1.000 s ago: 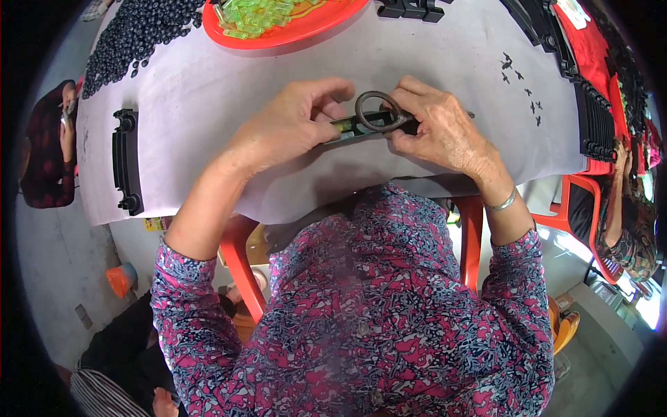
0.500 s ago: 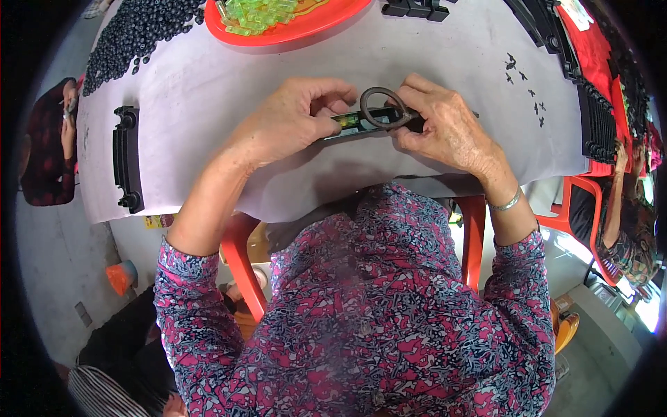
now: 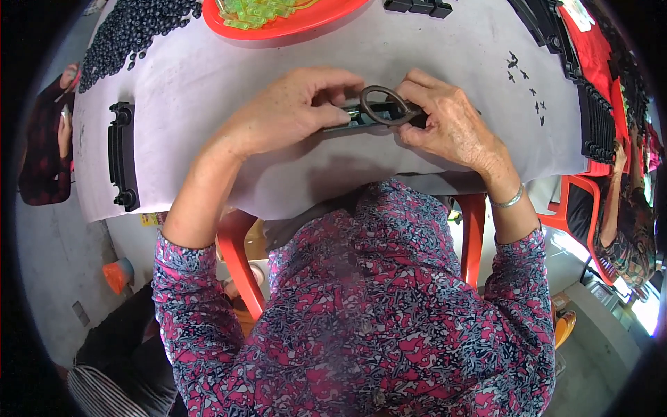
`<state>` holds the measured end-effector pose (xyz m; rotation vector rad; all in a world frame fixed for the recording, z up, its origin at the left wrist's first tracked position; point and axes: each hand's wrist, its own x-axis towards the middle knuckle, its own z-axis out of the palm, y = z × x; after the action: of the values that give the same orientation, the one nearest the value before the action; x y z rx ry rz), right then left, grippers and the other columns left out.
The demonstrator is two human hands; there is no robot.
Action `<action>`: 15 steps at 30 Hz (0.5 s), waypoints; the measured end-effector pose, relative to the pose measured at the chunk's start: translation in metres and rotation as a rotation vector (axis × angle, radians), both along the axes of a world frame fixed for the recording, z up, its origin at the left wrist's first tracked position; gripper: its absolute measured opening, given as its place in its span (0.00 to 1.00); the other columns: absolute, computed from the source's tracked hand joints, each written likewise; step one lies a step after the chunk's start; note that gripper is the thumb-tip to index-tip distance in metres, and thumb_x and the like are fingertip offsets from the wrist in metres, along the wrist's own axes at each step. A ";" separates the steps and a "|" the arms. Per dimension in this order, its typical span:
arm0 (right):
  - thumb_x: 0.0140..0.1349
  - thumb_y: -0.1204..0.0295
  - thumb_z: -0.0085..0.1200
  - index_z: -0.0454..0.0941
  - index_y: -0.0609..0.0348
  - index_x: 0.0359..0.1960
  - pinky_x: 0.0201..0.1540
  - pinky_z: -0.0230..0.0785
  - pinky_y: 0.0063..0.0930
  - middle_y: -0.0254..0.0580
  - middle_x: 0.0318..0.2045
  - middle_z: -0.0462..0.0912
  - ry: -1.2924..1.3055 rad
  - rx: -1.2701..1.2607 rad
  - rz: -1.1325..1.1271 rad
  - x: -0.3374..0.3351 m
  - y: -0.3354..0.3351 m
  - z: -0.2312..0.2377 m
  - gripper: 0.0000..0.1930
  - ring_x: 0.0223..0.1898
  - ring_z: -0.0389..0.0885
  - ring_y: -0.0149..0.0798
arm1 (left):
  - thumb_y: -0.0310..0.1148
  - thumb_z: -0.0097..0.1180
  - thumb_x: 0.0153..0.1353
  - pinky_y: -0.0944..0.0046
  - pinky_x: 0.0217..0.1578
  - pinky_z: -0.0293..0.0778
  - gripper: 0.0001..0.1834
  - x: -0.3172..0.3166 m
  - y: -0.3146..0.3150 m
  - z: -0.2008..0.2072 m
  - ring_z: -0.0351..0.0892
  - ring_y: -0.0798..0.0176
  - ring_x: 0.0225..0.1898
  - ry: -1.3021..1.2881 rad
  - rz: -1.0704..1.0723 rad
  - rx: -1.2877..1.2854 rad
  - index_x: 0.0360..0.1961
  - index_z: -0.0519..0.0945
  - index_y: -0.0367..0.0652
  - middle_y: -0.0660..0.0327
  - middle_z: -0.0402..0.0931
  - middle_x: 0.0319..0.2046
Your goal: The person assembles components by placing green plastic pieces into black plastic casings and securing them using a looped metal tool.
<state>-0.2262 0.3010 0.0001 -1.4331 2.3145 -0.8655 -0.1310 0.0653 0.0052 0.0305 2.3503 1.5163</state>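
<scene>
My right hand (image 3: 448, 121) is closed round dark metal scissors (image 3: 410, 113), gripping them away from the loop. Their ring handle points left, and a thin tip shows beyond my knuckles. Below the ring lies a narrow black bar (image 3: 355, 119) with a small clear, greenish insert; its right end disappears under my right fingers. Over its left end is my left hand (image 3: 295, 108), thumb against the bar and forefinger stretched out above it with a gap between. The lower fingers of my left hand are partly hidden.
A red plate (image 3: 278, 31) of green clear pieces stands at the far side, beside a heap of small black parts (image 3: 132, 35). A black bar-shaped frame (image 3: 123, 156) lies left. Tiny black pieces (image 3: 513, 62) and stacked black bars (image 3: 596, 125) are right. Other people sit at both sides.
My left thumb and forefinger have spread further apart, and the hand has shifted slightly. The scissors' ring has tipped flatter over the bar. My right hand keeps nearly the same place.
</scene>
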 end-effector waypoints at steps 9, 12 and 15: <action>0.50 0.74 0.57 0.75 0.66 0.37 0.39 0.72 0.45 0.51 0.34 0.74 0.036 -0.016 0.021 -0.002 -0.001 -0.002 0.13 0.35 0.78 0.55 | 0.22 0.58 0.60 0.67 0.42 0.72 0.17 0.002 0.000 -0.008 0.75 0.67 0.39 0.122 -0.010 -0.079 0.51 0.81 0.36 0.62 0.75 0.36; 0.50 0.74 0.57 0.76 0.65 0.38 0.38 0.73 0.44 0.50 0.34 0.74 0.023 -0.011 0.017 -0.003 0.000 -0.003 0.13 0.35 0.78 0.54 | 0.22 0.58 0.60 0.66 0.43 0.72 0.15 0.006 0.002 -0.009 0.76 0.66 0.39 0.186 0.030 -0.089 0.49 0.81 0.35 0.62 0.76 0.36; 0.51 0.74 0.59 0.76 0.65 0.39 0.37 0.73 0.42 0.49 0.33 0.74 0.010 -0.014 0.012 -0.003 0.000 -0.002 0.14 0.33 0.79 0.52 | 0.22 0.59 0.59 0.66 0.44 0.72 0.14 0.010 0.006 -0.008 0.76 0.65 0.39 0.261 0.094 -0.116 0.47 0.82 0.35 0.62 0.76 0.36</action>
<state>-0.2297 0.3011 -0.0014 -1.4591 2.3095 -0.8748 -0.1214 0.0713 -0.0031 0.0961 2.6763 1.4936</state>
